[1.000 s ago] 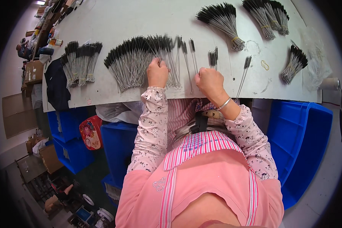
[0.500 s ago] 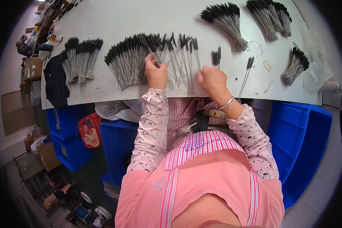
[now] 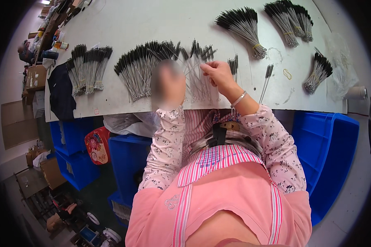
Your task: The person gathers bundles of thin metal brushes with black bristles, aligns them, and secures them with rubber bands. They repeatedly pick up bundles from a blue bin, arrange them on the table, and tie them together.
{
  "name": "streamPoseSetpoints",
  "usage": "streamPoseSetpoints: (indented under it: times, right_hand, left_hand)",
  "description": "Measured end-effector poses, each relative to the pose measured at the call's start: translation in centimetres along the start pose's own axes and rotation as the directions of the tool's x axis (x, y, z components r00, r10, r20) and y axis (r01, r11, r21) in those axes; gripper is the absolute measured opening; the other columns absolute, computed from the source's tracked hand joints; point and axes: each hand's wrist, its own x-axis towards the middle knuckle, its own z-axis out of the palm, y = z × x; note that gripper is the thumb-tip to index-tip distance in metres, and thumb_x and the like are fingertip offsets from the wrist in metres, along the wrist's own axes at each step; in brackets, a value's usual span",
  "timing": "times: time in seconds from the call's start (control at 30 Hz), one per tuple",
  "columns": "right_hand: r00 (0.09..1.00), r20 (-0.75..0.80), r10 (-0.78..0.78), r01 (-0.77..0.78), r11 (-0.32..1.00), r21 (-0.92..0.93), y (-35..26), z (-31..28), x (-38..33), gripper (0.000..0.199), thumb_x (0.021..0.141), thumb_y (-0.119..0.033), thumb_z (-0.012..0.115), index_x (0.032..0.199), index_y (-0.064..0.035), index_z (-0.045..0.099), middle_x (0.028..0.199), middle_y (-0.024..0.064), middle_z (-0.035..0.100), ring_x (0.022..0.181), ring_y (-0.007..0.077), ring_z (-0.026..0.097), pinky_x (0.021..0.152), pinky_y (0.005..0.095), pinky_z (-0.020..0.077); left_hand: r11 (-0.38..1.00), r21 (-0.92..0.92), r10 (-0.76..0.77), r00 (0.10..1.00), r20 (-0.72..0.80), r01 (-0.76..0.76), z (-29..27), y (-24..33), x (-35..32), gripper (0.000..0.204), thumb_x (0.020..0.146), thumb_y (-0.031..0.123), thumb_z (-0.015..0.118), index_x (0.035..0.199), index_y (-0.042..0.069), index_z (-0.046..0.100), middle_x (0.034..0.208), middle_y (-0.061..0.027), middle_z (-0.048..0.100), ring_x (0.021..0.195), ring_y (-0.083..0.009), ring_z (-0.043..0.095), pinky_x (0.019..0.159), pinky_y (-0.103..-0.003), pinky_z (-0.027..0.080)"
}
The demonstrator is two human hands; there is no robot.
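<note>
Thin wire-stemmed brushes with black bristle tips lie on the pale table. My left hand [image 3: 169,86] is at the right edge of a wide pile of brushes [image 3: 138,74]; it is smeared, so its fingers do not show. My right hand [image 3: 220,76] is closed, thumb and forefinger together over the loose, crossing brushes [image 3: 197,84]. What its fingertips pinch, if anything, I cannot make out. Just right of that hand lies a small cluster of brushes [image 3: 233,65], and farther right a few more brushes [image 3: 266,80] lie apart.
Banded brush bundles [image 3: 251,35] lie at the far right, with another bundle [image 3: 317,74] nearer. More bundles [image 3: 88,68] lie left, beside dark cloth [image 3: 61,90]. A yellow rubber band [image 3: 287,74] and clear plastic [image 3: 340,61] are at right. Blue bins [image 3: 321,156] stand below the table edge.
My right hand has moved left and slightly up, onto the loose brushes. My left hand has shifted slightly and is now smeared. The whole view has tilted a little.
</note>
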Motion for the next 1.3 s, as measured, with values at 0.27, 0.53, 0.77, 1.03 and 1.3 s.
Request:
streamPoseSetpoints:
  times: [0.27,0.53,0.77,1.03,1.3]
  right_hand:
    - [0.996,-0.084,0.023,-0.001,0.968,0.252,0.1,0.8,1.2,0.024,0.085,-0.023,0.066,0.073,-0.0038,0.056,0.066,0.0041,0.059,0.043,0.0067,0.046,0.036,0.0218,0.0316]
    - [0.918,-0.33,-0.219,0.343,0.856,0.387,-1.0,-1.9,0.5,0.023,0.089,-0.024,0.061,0.081,-0.0031,0.055,0.073,0.0063,0.061,0.046,0.0075,0.049,0.037,0.0218,0.0352]
    - [0.908,-0.397,-0.132,0.238,0.943,0.231,0.0,-10.4,-5.0,0.019,0.086,-0.018,0.063,0.081,0.0008,0.06,0.065,0.0045,0.057,0.042,0.0071,0.047,0.035,0.0215,0.0363]
    - [0.787,-0.58,-0.211,0.029,0.951,-0.307,2.2,-17.5,-7.8,0.019,0.078,-0.015,0.068,0.085,0.0023,0.066,0.063,0.004,0.062,0.046,0.0066,0.053,0.042,0.0215,0.0425]
    - [0.724,-0.565,-0.397,0.012,0.825,-0.565,3.0,-18.5,-5.8,0.025,0.074,-0.02,0.07,0.084,0.0028,0.066,0.07,0.0124,0.066,0.06,0.0189,0.063,0.059,0.029,0.0497]
  left_hand:
    - [0.998,-0.005,0.061,0.998,0.017,-0.061,0.4,0.7,-1.1,0.05,0.074,-0.001,0.053,0.122,-0.003,0.043,0.094,-0.0156,0.058,0.081,-0.0251,0.059,0.074,-0.034,0.047]
    - [0.999,0.027,0.047,0.999,0.01,-0.048,1.0,0.2,-1.1,0.049,0.074,-0.001,0.052,0.122,-0.003,0.044,0.102,-0.0201,0.055,0.09,-0.029,0.057,0.081,-0.037,0.045]
    - [0.961,0.184,0.205,0.979,0.019,-0.205,1.3,-3.3,0.1,0.053,0.074,-0.001,0.054,0.126,-0.003,0.042,0.099,-0.0146,0.059,0.08,-0.0175,0.059,0.068,-0.027,0.047]
    - [0.983,0.141,0.107,0.993,0.054,-0.114,1.8,-1.7,-0.6,0.053,0.073,-0.003,0.051,0.125,-0.002,0.044,0.106,-0.0165,0.053,0.092,-0.0244,0.057,0.083,-0.033,0.046]
    - [0.951,0.233,0.199,0.979,0.046,-0.204,2.1,-2.0,-0.7,0.053,0.072,-0.001,0.052,0.125,0.001,0.045,0.108,-0.0171,0.053,0.09,-0.0265,0.057,0.084,-0.035,0.045]
